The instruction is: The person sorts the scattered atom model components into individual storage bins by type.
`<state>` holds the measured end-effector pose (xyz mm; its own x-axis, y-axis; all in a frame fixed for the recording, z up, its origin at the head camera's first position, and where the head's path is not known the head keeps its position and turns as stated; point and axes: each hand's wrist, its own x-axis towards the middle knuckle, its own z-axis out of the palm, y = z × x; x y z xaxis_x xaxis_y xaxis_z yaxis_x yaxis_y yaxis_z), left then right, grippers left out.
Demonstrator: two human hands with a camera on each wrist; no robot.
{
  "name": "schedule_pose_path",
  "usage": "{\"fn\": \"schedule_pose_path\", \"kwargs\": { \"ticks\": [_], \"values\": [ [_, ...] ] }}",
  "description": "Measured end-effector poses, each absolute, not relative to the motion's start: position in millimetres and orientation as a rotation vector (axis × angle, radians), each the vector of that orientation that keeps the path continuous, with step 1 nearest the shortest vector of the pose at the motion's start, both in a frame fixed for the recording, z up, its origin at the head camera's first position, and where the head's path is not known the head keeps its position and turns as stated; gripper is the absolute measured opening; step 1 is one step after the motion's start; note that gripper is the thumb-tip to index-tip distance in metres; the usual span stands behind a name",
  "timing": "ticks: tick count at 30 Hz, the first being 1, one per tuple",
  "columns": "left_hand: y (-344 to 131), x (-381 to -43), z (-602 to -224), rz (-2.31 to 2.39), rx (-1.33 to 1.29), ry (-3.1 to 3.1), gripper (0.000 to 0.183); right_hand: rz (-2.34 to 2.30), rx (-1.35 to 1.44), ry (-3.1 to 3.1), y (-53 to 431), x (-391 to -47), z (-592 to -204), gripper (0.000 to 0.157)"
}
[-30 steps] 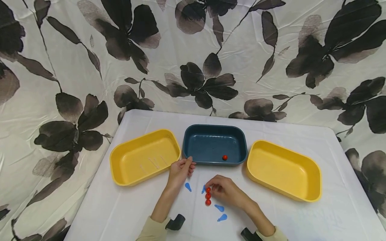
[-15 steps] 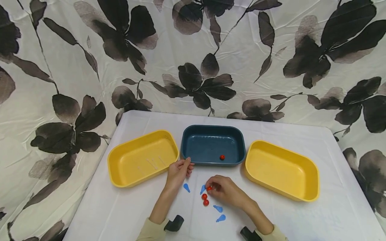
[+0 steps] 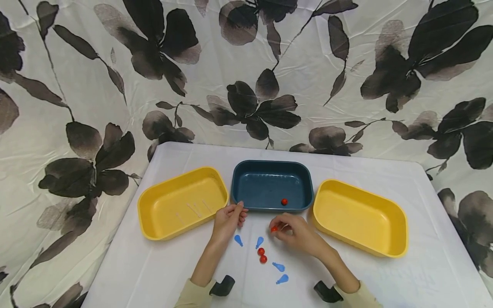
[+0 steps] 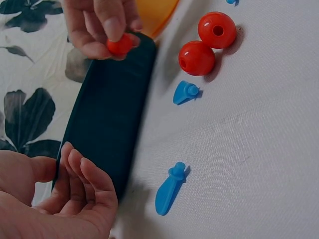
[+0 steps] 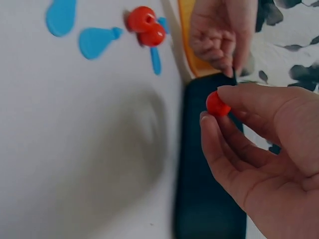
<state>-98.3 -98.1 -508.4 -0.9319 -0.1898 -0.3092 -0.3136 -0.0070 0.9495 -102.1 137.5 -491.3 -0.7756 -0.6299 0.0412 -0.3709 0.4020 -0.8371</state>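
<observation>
Between the thumb and fingertips of my right hand (image 3: pixel 296 233) is a small red ball (image 5: pixel 218 103), held above the cloth just in front of the dark blue tray (image 3: pixel 269 171). My left hand (image 3: pixel 227 222) pinches that tray's near left corner at the rim, thumb on one side and fingers on the other (image 4: pixel 82 194). Another red ball (image 3: pixel 284 201) lies inside the blue tray. Two more red balls (image 4: pixel 217 30), with holes in them, touch each other on the cloth. Around them lie several blue paddle-shaped pieces (image 4: pixel 169 191) with small knobbed ends.
A yellow tray (image 3: pixel 154 214) at the left holds several thin, pale sticks (image 3: pixel 194 209). To the right of the blue tray stands a second yellow tray (image 3: pixel 362 218). White cloth covers the table (image 3: pixel 154 273), and a floral curtain (image 3: pixel 246 55) hangs behind it.
My right hand has picked a red ball from the top of the row of balls and carried it up and right toward the blue tray. The left hand stays at the tray's corner.
</observation>
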Motion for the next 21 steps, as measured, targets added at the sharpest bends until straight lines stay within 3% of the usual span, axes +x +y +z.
{"fn": "schedule_pose_path", "kwargs": {
  "ticks": [21],
  "values": [
    [-98,-98,-508,2.094,-0.554,2.146,0.039,-1.428,-0.832,2.440,149,-134,-466,0.017]
  ]
}}
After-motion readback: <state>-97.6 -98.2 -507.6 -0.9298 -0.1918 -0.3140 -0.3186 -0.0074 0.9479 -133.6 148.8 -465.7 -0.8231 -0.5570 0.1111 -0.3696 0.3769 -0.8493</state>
